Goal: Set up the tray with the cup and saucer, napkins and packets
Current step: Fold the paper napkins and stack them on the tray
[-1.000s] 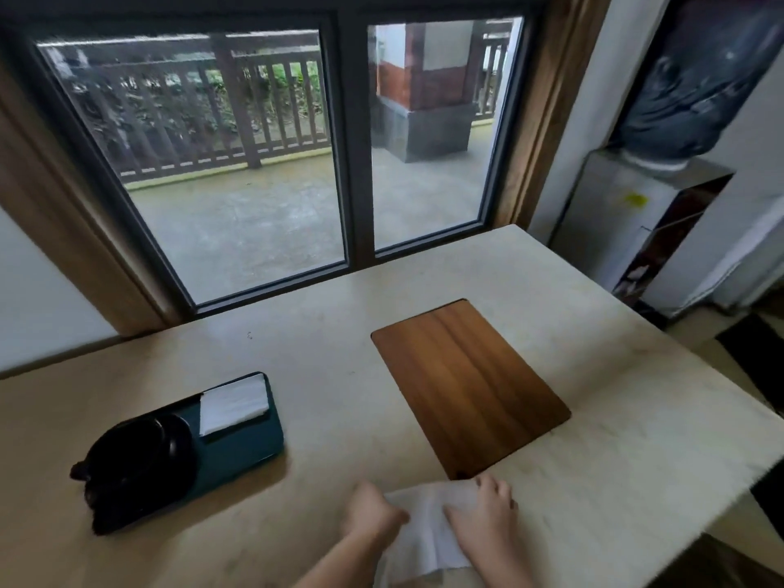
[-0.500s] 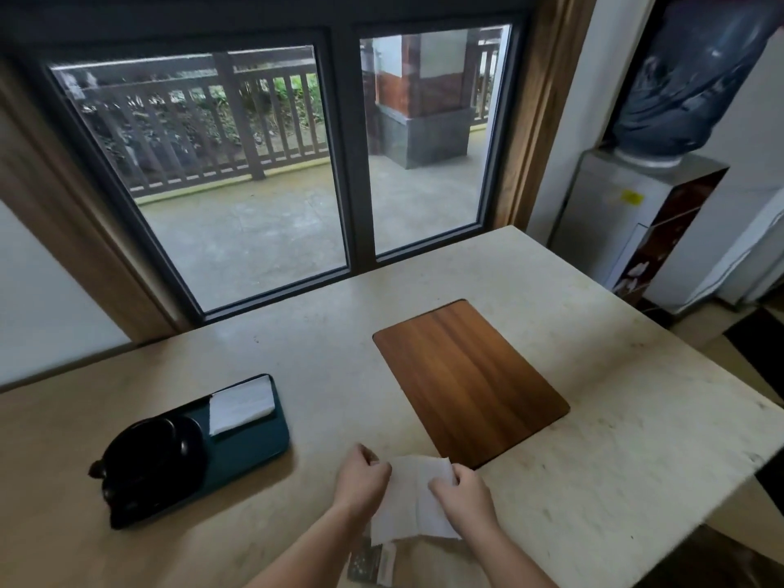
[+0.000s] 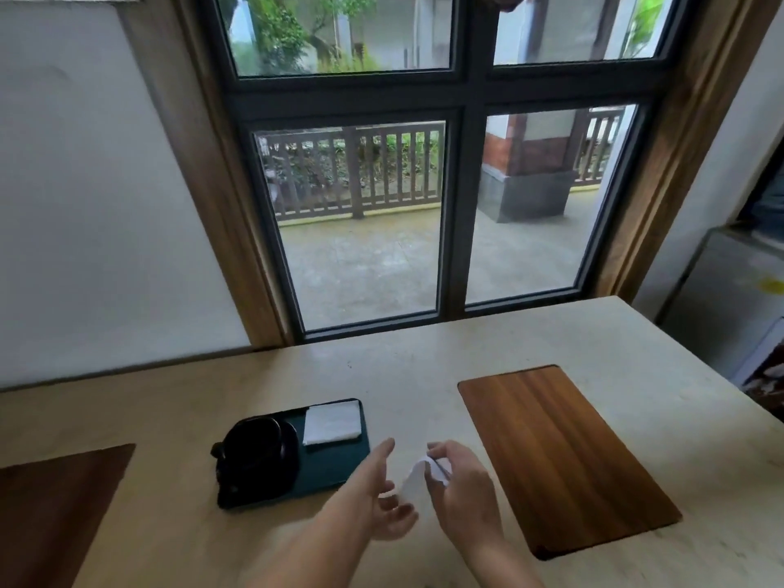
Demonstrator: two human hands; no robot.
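So the view has swung up and left since half a second ago, and both hands have lifted off the worktop (image 3: pixel 424 367). The right hand (image 3: pixel 460 490) pinches a crumpled white napkin (image 3: pixel 413 481); the left hand (image 3: pixel 373 490) is spread loosely beside it, just touching. The dark tray (image 3: pixel 339 464) with cup (image 3: pixel 254 451) and folded napkin (image 3: pixel 333 422) sits just left.

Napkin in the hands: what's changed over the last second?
The right hand has lifted the napkin off the table toward the tray, pinching it alone; the left hand has let go and opened. The tray's cup and folded napkin stayed put.
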